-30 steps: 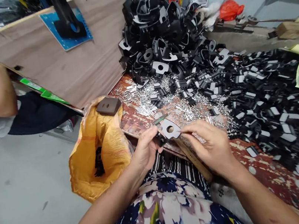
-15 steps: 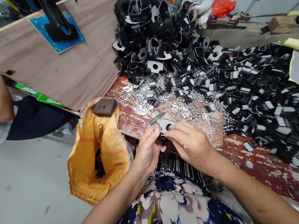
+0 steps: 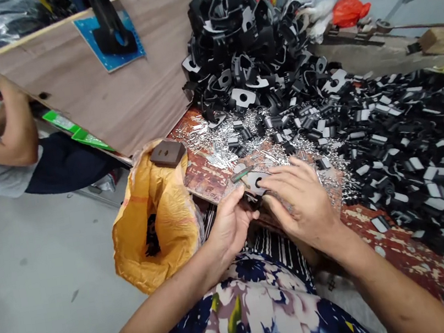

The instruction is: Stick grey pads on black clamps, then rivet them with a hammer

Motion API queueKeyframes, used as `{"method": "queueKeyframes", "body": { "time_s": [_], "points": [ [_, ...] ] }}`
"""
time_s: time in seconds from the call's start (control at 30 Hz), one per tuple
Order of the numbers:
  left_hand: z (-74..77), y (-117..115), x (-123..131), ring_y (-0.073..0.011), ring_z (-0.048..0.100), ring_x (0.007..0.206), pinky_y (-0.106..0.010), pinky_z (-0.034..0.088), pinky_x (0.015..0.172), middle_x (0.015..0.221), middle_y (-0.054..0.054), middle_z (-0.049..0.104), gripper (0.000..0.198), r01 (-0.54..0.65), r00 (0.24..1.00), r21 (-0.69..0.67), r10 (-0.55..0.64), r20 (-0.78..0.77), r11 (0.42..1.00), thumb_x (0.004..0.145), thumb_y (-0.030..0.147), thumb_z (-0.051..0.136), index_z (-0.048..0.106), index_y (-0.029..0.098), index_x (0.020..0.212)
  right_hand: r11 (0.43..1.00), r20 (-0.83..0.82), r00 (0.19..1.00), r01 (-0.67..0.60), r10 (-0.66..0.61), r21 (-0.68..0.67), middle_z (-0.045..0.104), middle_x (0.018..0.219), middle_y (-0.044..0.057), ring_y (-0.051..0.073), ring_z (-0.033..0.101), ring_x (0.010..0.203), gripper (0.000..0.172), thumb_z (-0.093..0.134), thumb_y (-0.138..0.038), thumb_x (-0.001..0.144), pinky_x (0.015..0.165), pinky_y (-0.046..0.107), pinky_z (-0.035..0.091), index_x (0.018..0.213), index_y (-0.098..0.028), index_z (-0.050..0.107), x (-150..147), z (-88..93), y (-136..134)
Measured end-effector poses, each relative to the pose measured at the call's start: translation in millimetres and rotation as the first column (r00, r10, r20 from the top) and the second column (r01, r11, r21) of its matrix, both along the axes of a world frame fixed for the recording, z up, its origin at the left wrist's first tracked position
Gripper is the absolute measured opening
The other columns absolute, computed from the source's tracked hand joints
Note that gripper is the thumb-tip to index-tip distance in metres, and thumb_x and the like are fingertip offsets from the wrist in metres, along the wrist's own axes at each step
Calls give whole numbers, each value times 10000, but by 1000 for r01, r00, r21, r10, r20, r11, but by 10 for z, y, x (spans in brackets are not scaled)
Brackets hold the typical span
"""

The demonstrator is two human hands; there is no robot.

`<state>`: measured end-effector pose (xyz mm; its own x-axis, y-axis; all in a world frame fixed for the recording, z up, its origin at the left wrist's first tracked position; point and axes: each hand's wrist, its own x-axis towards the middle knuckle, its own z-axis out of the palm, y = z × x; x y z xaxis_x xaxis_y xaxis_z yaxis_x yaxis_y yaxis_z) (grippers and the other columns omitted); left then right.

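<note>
My left hand (image 3: pixel 231 225) is closed on a black plastic part with a grey face and a round hole (image 3: pixel 252 177), near the table's front edge. My right hand (image 3: pixel 309 206) has its fingers spread and its thumb apart, at the right side of the same part; whether the fingertips touch it is hard to tell. Just beyond the part lies a small green-handled tool (image 3: pixel 241 175). Loose metal pins (image 3: pixel 220 156) are scattered over the worn red table (image 3: pixel 202 177) behind my hands.
A heap of large black parts (image 3: pixel 235 47) rises at the back, with many small black pieces (image 3: pixel 405 161) to the right. An open yellow sack (image 3: pixel 134 246) with a brown block (image 3: pixel 168 153) at its rim stands left. A wooden board (image 3: pixel 111 94) separates off another person (image 3: pixel 12 131).
My right hand has loosened from its pinch and spread its fingers. The left hand still holds the part. The whole view has shifted, so things appear further right.
</note>
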<state>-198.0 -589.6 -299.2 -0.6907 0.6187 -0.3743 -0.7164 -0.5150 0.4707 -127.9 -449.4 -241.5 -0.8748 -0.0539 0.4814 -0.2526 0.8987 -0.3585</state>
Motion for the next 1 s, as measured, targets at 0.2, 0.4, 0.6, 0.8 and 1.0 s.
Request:
{"method": "queueKeyframes", "body": {
  "time_s": [0.2, 0.4, 0.6, 0.8, 1.0],
  "points": [
    [13, -20, -5, -118, 568, 649, -234, 490, 543, 838, -16, 683, 232, 67, 990, -10, -68, -124, 998, 827, 344, 839, 736, 171, 942, 996, 111, 994, -6, -5, 94, 761, 1030, 81, 309, 621, 1227, 286, 560, -129, 922, 1266, 709, 153, 1156, -194, 710, 8, -137, -122],
    [-25, -20, 19, -110, 560, 641, -220, 487, 518, 768, -4, 634, 263, 112, 983, -8, -112, -147, 994, 786, 349, 880, 714, 149, 819, 996, 124, 990, -75, 68, 51, 675, 884, 44, 237, 612, 909, 371, 479, -71, 921, 1230, 672, 295, 1203, -199, 684, 15, -166, 10],
    [-43, 2, 18, -99, 558, 698, -198, 485, 608, 785, 17, 620, 313, 66, 990, -26, -69, -121, 997, 715, 326, 936, 679, 165, 794, 996, 138, 986, -93, 94, -17, 701, 1001, 56, 250, 629, 1012, 338, 588, -190, 943, 1238, 689, 263, 1272, -214, 658, 26, -225, 28],
    [-44, 73, 22, -90, 548, 689, -192, 483, 641, 761, 25, 607, 345, 45, 990, -14, -46, -132, 999, 697, 342, 949, 665, 163, 777, 999, 93, 995, -21, 25, -36, 718, 955, 50, 236, 640, 952, 288, 596, -207, 970, 1232, 633, 312, 1247, -207, 676, 17, -331, -25],
    [-50, 80, -10, -96, 559, 723, -203, 490, 614, 856, 15, 610, 247, 40, 988, 23, -36, -150, 999, 806, 302, 872, 669, 166, 845, 953, -48, 993, 117, -108, 279, 699, 851, 12, 214, 593, 901, 138, 573, -277, 1019, 1229, 567, 272, 970, -229, 693, 92, -96, 47]
  ]
}}
